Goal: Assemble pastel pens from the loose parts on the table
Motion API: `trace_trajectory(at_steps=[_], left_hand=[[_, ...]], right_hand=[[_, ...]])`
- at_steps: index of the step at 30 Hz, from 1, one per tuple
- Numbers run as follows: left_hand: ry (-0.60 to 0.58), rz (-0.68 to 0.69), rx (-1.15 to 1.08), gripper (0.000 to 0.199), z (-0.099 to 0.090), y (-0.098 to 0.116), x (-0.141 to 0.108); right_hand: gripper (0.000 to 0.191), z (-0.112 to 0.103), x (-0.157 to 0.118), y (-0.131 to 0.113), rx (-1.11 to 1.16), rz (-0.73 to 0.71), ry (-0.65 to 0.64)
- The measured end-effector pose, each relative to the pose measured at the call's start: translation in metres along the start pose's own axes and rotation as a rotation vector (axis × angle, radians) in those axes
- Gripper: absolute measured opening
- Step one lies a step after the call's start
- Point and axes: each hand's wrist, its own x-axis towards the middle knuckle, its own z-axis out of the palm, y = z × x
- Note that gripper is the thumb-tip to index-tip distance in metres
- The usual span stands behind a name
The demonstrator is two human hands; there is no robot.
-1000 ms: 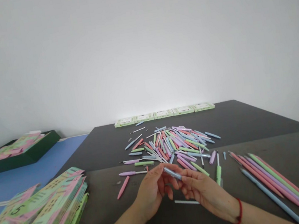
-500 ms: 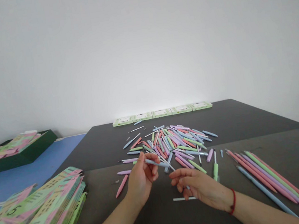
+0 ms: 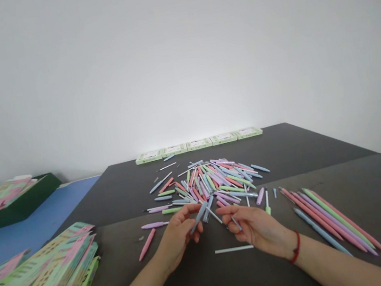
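Observation:
My left hand (image 3: 182,230) pinches a light blue pen barrel (image 3: 198,217), its upper end tilted to the right. To its right, my right hand (image 3: 249,225), with a red cord at the wrist, has its fingers curled around a small blue-grey pen part (image 3: 236,223); its exact kind is hard to make out. The hands are apart, just in front of a heap of pastel pen barrels and refills (image 3: 214,182). Below the right fingers, a white refill (image 3: 233,249) lies flat on the dark table.
Several whole pens (image 3: 330,217) lie side by side at the right. Printed packets (image 3: 47,284) are stacked at the left, with a dark green tray (image 3: 24,208) of more packets behind. Flat boxes (image 3: 199,144) line the table's far edge. A pink barrel (image 3: 147,244) lies left of my left hand.
My left hand has turned the blue barrel from nearly level to steeply tilted. The small part now shows more clearly in my right hand. The whole view has shifted slightly.

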Motion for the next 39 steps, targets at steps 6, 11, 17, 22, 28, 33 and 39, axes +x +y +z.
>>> trace_trajectory(at_steps=[6,11,17,22,28,33,39], left_hand=[[-0.091,0.037,0.066,0.045,0.011,-0.003,-0.006],[-0.137,0.245,0.566,0.025,0.022,0.005,-0.017],[-0.183,0.233,0.696,0.015,0.021,0.007,-0.017],[-0.319,0.218,0.493,0.016,0.03,0.006,-0.021],[-0.17,0.131,0.418,0.01,0.027,-0.009,-0.017],[-0.062,0.131,0.281,0.017,0.02,-0.014,-0.009],[-0.058,0.104,0.277,0.018,0.024,-0.01,-0.011]], right_hand=[[0.047,0.008,-0.006,0.002,-0.125,-0.042,-0.086],[0.07,0.016,-0.014,0.006,-0.185,0.008,-0.16],[0.074,0.02,-0.02,0.005,-0.145,0.039,-0.196],[0.081,0.018,-0.017,0.01,-0.159,0.027,-0.22],[0.065,0.019,-0.015,0.012,-0.259,-0.056,-0.172],[0.028,0.016,-0.013,0.011,-0.808,-0.395,0.064],[0.008,0.017,-0.019,0.004,-1.151,-0.584,0.135]])
